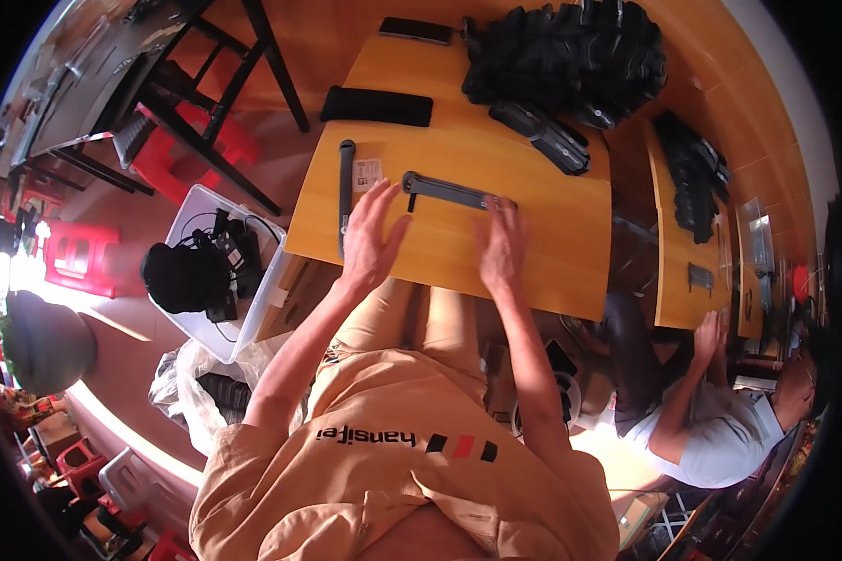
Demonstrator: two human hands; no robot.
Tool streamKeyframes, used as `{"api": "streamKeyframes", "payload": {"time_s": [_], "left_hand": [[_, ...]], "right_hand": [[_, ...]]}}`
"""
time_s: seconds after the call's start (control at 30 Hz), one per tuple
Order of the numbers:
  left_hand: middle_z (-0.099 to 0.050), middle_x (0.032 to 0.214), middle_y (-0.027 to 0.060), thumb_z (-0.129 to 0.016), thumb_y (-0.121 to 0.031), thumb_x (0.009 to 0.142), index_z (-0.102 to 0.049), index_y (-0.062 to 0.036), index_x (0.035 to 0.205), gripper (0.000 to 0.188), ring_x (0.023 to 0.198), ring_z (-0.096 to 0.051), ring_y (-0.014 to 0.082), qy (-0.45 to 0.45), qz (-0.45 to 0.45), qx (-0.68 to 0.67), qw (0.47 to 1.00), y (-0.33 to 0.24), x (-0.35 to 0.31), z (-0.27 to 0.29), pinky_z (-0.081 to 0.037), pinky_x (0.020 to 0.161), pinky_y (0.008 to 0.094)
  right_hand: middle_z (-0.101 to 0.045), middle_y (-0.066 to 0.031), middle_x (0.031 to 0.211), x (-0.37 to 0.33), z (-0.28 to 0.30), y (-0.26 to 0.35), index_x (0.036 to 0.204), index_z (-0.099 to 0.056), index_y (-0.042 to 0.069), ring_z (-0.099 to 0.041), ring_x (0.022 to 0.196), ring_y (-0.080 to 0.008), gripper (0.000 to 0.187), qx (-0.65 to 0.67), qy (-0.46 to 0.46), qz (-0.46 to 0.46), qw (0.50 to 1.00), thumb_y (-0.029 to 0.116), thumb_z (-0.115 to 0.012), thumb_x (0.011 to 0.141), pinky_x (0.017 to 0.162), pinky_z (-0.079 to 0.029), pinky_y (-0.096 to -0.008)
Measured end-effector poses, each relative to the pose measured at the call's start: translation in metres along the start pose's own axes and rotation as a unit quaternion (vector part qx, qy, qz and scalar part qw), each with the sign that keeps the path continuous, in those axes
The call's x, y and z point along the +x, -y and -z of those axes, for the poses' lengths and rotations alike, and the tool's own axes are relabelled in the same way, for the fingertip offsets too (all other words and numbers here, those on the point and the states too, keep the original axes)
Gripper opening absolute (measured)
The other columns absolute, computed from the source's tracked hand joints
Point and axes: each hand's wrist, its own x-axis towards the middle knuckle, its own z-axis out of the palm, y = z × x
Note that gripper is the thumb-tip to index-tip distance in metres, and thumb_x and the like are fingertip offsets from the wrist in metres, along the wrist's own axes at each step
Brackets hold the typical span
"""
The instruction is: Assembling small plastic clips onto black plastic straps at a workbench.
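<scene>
A dark grey bar-shaped folding stand (449, 192) lies on the wooden table (533, 257), with a short black peg jutting from its left end. My right hand (502, 245) is at the bar's right end, its fingers stretched out over that end; whether they touch it I cannot tell. Near the left end, my left hand (372, 238) hovers with fingers apart and nothing in it. Just beyond that hand are a slim grey stick (346, 192) and a white printed label (369, 175).
Farther back lie a black pouch (379, 107), a flat black case (415, 31), a heap of black pouches (571, 56) and grey-black cases (543, 137). A white bin (210, 332) with cables stands left. At right, another person (711, 430) sits by a second table (669, 234).
</scene>
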Motion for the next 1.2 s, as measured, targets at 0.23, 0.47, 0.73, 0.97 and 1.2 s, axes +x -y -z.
{"api": "streamKeyframes", "payload": {"time_s": [0.23, 0.47, 0.73, 0.97, 1.2], "left_hand": [[-0.063, 0.087, 0.0046, -0.054, -0.017, 0.090, -0.059, -0.0019, 0.101, 0.020, 0.074, -0.058, 0.0091, -0.191, 0.292, -0.318, 0.881, 0.024, -0.060, 0.055, -0.045, 0.066, 0.0216], [-0.065, 0.080, 0.0070, -0.052, -0.026, 0.091, -0.062, -0.0023, 0.095, 0.026, 0.067, -0.062, 0.0126, -0.091, 0.421, -0.403, 0.808, 0.045, -0.105, 0.068, -0.049, 0.062, 0.0220], [-0.059, 0.108, 0.0076, -0.041, -0.028, 0.096, -0.051, -0.0042, 0.116, 0.032, 0.095, -0.058, 0.0161, 0.025, 0.368, -0.731, 0.575, -0.006, -0.079, 0.054, -0.049, 0.079, 0.0290], [-0.061, 0.102, 0.0096, -0.046, -0.020, 0.094, -0.052, 0.0006, 0.113, 0.029, 0.091, -0.061, 0.0168, 0.082, 0.381, -0.729, 0.563, -0.005, -0.069, 0.057, -0.053, 0.075, 0.0288], [-0.064, 0.090, 0.0117, -0.049, -0.006, 0.091, -0.054, 0.0056, 0.109, 0.022, 0.080, -0.065, 0.0169, 0.058, 0.364, -0.662, 0.652, -0.020, -0.063, 0.055, -0.058, 0.070, 0.0297]], "right_hand": [[-0.048, -0.0139, 0.124, -0.009, -0.033, 0.125, 0.121, -0.050, 0.005, -0.049, 0.108, -0.0311, 0.054, 0.135, 0.090, 0.261, 0.952, 0.022, -0.068, 0.073, 0.092, -0.039, -0.0405], [-0.053, -0.0130, 0.119, -0.025, -0.072, 0.123, 0.106, -0.061, -0.001, -0.054, 0.097, -0.0233, 0.030, 0.119, 0.036, 0.391, 0.912, 0.005, -0.055, 0.077, 0.085, -0.047, -0.0315], [-0.058, -0.0068, 0.097, -0.046, 0.006, 0.149, 0.099, -0.065, 0.004, -0.056, 0.084, -0.0214, 0.027, 0.391, -0.002, 0.147, 0.909, 0.004, -0.070, 0.072, 0.071, -0.049, -0.0314], [-0.057, -0.0069, 0.088, -0.040, 0.036, 0.133, 0.096, -0.066, 0.004, -0.057, 0.079, -0.0210, 0.028, 0.426, 0.016, 0.116, 0.897, 0.002, -0.072, 0.069, 0.067, -0.049, -0.0305], [-0.060, -0.0082, 0.084, -0.040, 0.040, 0.113, 0.091, -0.065, 0.001, -0.060, 0.072, -0.0202, 0.019, 0.432, 0.067, 0.092, 0.895, 0.000, -0.069, 0.073, 0.062, -0.050, -0.0292]]}}
